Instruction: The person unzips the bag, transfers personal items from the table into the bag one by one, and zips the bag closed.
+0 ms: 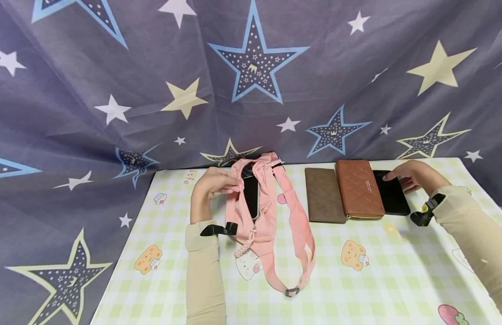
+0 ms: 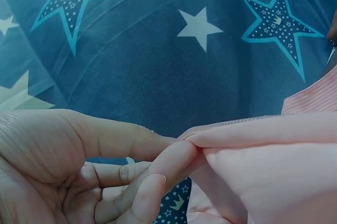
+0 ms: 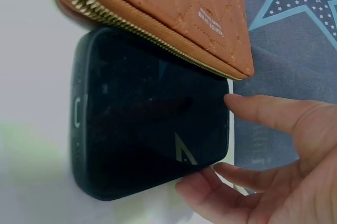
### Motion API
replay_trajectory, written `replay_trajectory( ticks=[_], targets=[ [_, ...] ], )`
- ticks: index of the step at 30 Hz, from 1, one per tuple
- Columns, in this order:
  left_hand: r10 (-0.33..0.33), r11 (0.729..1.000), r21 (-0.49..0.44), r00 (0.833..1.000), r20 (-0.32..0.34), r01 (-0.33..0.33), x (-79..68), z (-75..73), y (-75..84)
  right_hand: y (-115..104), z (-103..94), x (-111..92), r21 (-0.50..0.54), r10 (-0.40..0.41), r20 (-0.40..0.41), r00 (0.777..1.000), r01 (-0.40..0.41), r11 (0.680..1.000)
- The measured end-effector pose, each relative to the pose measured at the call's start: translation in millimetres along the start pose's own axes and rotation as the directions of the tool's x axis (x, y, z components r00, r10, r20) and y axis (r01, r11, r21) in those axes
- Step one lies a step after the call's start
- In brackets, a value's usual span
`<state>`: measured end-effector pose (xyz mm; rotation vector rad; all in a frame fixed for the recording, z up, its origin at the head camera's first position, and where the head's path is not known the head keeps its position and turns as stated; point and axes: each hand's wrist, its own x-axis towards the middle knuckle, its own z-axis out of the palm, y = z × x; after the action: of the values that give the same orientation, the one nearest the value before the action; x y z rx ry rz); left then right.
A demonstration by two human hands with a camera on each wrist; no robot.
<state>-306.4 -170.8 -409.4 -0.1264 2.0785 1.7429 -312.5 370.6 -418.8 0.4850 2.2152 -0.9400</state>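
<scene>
My left hand (image 1: pixel 218 181) pinches the fabric edge of a pink waist bag (image 1: pixel 269 225) between thumb and fingers, as the left wrist view shows up close. The bag lies with its zipped mouth spread, and a phone with a dark screen and light rim (image 1: pixel 251 196) sits inside the opening. At the right, my right hand (image 1: pixel 413 175) grips a black smartphone (image 3: pixel 152 119) by its far end, one digit at the end edge and others along the side. The phone lies beside a brown quilted zip wallet (image 1: pixel 358 189), its edge partly under the wallet.
A flat dark-brown wallet (image 1: pixel 325 195) lies left of the quilted one. The bag's strap (image 1: pixel 301 225) loops toward the front, with a buckle (image 1: pixel 292 292). A checked cloth (image 1: pixel 174 280) covers the table, and a star-patterned curtain (image 1: pixel 153 90) hangs directly behind it.
</scene>
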Motion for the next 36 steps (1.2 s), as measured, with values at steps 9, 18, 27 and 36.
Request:
replay_trajectory(
  ticks=[9,18,27,36],
  targets=[
    [-0.003,1.0,0.002,1.0,0.003,0.003,0.2,-0.2,-0.2,2.3,3.8,8.2,-0.027,0.007,-0.014,1.0,-0.007,1.0],
    [0.007,1.0,-0.01,1.0,0.026,-0.007,0.3,-0.6,-0.5,4.7,8.4,16.8,-0.048,-0.001,-0.128,0.992,-0.006,0.999],
    [0.014,1.0,0.007,1.0,0.007,-0.014,-0.6,0.2,0.5,6.8,7.4,21.3,-0.104,0.016,-0.133,0.991,-0.03,0.994],
    [0.013,1.0,-0.007,1.0,0.012,-0.013,-0.6,0.8,0.4,7.6,7.2,23.8,-0.127,0.041,-0.103,0.994,-0.054,0.99]
  ],
)
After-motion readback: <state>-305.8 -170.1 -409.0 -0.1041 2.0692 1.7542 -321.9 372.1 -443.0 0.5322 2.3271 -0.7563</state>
